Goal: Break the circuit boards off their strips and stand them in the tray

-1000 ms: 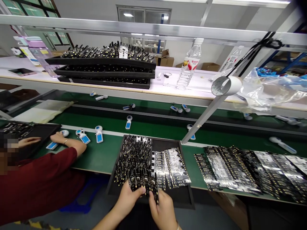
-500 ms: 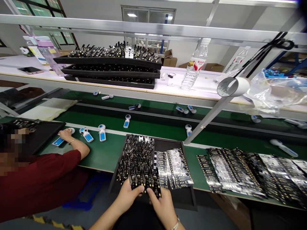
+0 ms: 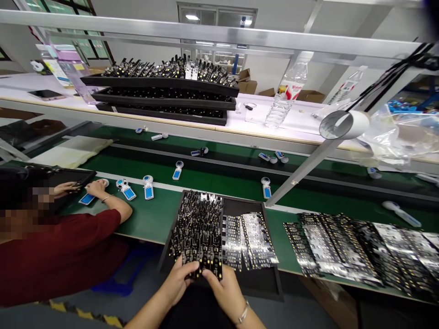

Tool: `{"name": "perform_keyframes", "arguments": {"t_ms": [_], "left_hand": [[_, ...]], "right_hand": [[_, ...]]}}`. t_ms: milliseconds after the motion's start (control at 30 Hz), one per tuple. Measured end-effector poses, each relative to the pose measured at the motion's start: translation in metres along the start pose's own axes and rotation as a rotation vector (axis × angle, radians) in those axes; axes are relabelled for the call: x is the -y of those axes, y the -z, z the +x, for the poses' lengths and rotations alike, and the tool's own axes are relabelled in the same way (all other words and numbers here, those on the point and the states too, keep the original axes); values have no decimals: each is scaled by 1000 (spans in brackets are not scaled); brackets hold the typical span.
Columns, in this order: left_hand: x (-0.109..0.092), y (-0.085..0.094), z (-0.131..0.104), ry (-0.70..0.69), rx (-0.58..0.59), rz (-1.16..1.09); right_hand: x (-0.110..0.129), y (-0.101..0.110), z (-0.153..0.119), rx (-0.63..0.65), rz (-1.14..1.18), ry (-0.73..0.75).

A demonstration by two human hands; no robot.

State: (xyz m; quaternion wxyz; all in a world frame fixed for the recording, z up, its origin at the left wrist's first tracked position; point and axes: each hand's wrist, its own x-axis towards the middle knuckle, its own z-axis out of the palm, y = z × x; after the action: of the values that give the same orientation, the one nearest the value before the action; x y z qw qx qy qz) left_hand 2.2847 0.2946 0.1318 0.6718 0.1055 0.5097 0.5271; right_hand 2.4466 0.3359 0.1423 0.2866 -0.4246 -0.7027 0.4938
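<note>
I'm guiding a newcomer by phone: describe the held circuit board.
On the green bench, find the black tray in the middle. Over its near side is the dark circuit board. Unlike the boards in the tray, it is gripped by the left hand and right hand.

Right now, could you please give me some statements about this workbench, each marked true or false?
The left hand and right hand both hold a circuit-board panel. True.
The black tray stack sits on the floor. False: the black tray stack is on the white shelf.
The co-worker's sleeve is yellow. False: the co-worker's sleeve is dark red.
A bracelet circles the right wrist. True.
A smartphone lies on the white shelf. True.
</note>
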Motion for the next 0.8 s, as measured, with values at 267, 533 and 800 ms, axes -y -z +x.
{"name": "perform_keyframes", "arguments": {"t_ms": [267,533,800], "left_hand": [[9,27,-6,50,12,-104],[27,74,-12,122,-77,-241],[47,105,-11,94,-252,118]], "right_hand": [[-23,-24,-5,81,256,-151],[-14,-51,7,320,-35,-144],[-35,-86,1,506,-318,-198]]}}
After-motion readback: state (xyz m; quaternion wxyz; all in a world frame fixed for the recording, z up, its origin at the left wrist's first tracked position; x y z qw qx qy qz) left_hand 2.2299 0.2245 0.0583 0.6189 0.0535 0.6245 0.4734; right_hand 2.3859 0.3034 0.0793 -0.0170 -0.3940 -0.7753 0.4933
